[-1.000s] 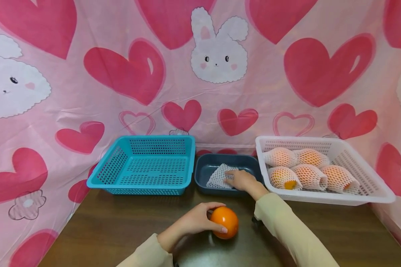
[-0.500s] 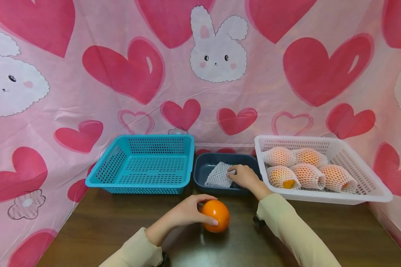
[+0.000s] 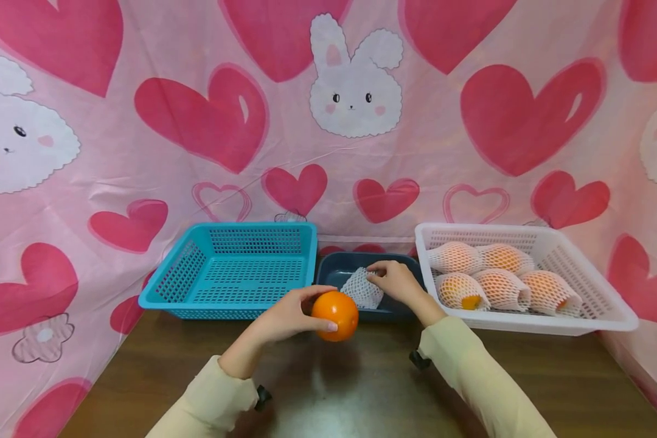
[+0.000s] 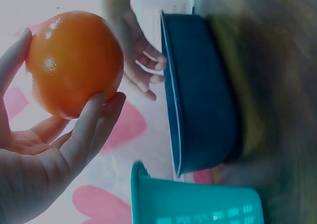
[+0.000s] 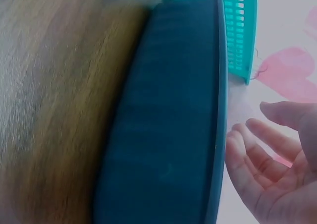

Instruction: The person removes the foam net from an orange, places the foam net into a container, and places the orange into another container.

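Observation:
My left hand (image 3: pixel 287 313) grips a shiny orange (image 3: pixel 335 316) with thumb and fingers, above the wooden table in front of the dark blue tray (image 3: pixel 328 261). The left wrist view shows the orange (image 4: pixel 74 64) held at the fingertips. Over the tray, my right hand (image 3: pixel 396 283) has its fingertips beside a white foam fruit net (image 3: pixel 363 289) lying inside. In the right wrist view, the thumb and loosely bent fingers of that hand (image 5: pixel 277 169) are apart, with nothing seen between them. The tray wall hides the net in both wrist views.
A turquoise basket (image 3: pixel 230 311) stands left of the tray. On the right, a white basket (image 3: pixel 602 304) holds several net-wrapped fruits (image 3: pixel 500 286). Behind them hangs a pink cloth (image 3: pixel 285 146) with hearts and rabbits. The wooden table (image 3: pixel 372 389) spreads in front.
My left hand has lifted the orange and carried it left and toward the tray. The foam net has shifted slightly and stands more peaked; my right hand has stayed near it.

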Action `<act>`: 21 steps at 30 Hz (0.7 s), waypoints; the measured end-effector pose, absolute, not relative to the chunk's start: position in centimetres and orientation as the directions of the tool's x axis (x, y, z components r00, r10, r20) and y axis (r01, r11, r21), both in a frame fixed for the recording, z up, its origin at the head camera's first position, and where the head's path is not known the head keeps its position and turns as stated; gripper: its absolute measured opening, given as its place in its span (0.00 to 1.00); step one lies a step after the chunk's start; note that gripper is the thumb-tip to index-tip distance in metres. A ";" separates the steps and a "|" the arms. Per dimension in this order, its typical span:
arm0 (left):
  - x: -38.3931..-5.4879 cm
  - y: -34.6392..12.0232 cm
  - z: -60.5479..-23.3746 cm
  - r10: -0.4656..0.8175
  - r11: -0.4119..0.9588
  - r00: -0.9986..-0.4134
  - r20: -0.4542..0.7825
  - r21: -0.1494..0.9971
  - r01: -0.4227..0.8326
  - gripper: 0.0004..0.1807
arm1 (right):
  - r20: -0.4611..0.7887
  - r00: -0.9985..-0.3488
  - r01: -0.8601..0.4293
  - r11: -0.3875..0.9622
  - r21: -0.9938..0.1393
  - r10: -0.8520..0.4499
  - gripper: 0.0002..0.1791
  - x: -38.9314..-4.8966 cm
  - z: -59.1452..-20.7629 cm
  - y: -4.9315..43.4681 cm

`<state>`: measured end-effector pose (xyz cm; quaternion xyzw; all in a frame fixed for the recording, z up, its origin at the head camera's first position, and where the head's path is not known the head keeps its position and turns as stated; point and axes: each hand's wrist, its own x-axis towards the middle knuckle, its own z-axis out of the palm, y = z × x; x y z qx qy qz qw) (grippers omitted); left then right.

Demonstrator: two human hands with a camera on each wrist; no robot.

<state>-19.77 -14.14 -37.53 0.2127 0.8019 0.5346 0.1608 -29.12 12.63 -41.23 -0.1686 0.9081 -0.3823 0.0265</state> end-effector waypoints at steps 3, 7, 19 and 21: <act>-20.2 -14.6 -37.3 0.453 0.328 -0.890 -0.051 0.938 0.113 0.34 | 0.065 -0.943 -0.253 0.580 -0.774 -0.325 0.18 -29.1 -41.4 12.2; -20.5 -15.5 -36.8 0.388 0.296 -0.919 -0.075 0.954 0.047 0.36 | 0.042 -0.940 -0.201 0.449 -0.871 -0.339 0.18 -28.9 -41.6 11.4; -21.4 -19.2 -36.0 0.272 0.317 -0.962 -0.032 0.947 0.058 0.35 | -0.090 -0.935 0.054 0.112 -0.992 -0.344 0.23 -28.0 -41.9 8.2; -21.6 -19.8 -36.1 0.261 0.317 -0.965 -0.022 0.946 0.064 0.35 | -0.109 -0.928 0.079 0.097 -0.992 -0.355 0.25 -27.8 -42.0 7.5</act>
